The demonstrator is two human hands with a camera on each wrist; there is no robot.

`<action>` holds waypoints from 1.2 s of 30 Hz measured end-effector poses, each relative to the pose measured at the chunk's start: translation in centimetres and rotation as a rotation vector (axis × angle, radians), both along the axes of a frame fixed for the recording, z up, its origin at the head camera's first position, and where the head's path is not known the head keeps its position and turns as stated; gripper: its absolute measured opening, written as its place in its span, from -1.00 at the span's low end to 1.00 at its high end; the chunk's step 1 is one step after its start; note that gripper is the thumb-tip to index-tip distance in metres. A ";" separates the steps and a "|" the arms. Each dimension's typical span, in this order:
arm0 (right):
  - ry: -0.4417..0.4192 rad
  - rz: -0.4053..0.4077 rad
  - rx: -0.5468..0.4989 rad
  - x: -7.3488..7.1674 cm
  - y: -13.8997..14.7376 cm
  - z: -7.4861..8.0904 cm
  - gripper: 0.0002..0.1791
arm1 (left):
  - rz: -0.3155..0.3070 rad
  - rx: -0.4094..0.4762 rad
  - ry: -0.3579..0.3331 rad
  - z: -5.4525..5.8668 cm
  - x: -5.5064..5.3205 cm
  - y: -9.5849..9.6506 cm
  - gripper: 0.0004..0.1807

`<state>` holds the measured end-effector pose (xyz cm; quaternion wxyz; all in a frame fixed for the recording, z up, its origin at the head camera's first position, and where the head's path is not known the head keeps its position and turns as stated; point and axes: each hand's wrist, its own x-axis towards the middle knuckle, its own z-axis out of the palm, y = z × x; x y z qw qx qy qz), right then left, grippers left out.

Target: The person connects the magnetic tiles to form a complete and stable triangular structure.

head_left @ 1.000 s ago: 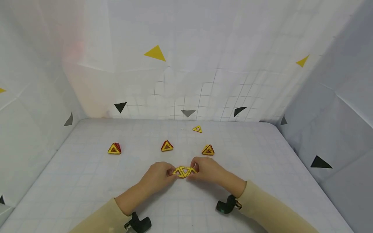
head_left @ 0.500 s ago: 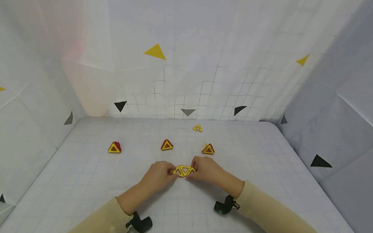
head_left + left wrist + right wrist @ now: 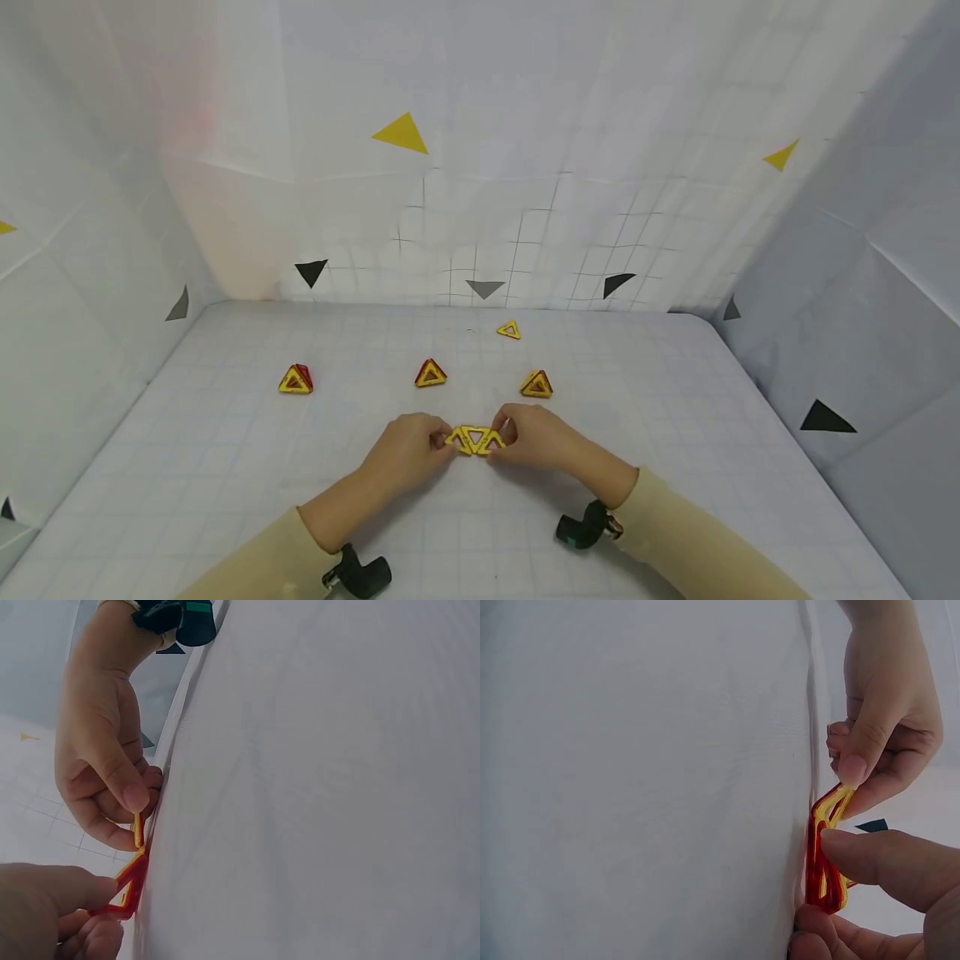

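Note:
In the head view, a row of joined yellow triangular magnetic tiles (image 3: 474, 431) spans the two hands at the middle of the table. My left hand (image 3: 405, 454) pinches its left end between thumb and fingers, while my right hand (image 3: 542, 440) pinches the right end. From the left wrist, red edges show on the tiles (image 3: 133, 889) between the hands, and the pieces meet at an angle. In the right wrist view, my right thumb (image 3: 877, 859) presses against a red-and-yellow tile face. Fingers cover part of both ends.
Beyond the hands, three red-and-yellow tile pyramids stand at left (image 3: 296, 380), centre (image 3: 431, 373) and right (image 3: 536, 384). A single yellow triangular tile (image 3: 509, 330) lies farther back. White cloth walls (image 3: 480, 225) enclose the table (image 3: 225, 450) behind and at both sides.
My right hand has shifted very slightly right over the last half second, still pinching the tile row. The left hand, the pyramids and the single tile look unmoved.

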<state>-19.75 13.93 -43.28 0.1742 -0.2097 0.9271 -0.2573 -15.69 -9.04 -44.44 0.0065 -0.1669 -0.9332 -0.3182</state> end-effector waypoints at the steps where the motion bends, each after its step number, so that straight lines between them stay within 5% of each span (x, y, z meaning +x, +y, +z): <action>1: 0.000 0.002 -0.002 0.0 0.0 0.0 -0.62 | -0.001 0.010 -0.001 0.0 0.0 0.0 -0.82; 19: -0.019 -0.024 -0.058 0.3 0.0 0.2 -0.58 | -0.005 0.241 -0.110 -0.7 -0.5 0.1 -0.77; 36: -0.001 -0.090 -0.105 0.4 -0.5 0.3 -0.66 | 0.001 0.298 -0.145 -1.3 -1.2 0.3 -0.73</action>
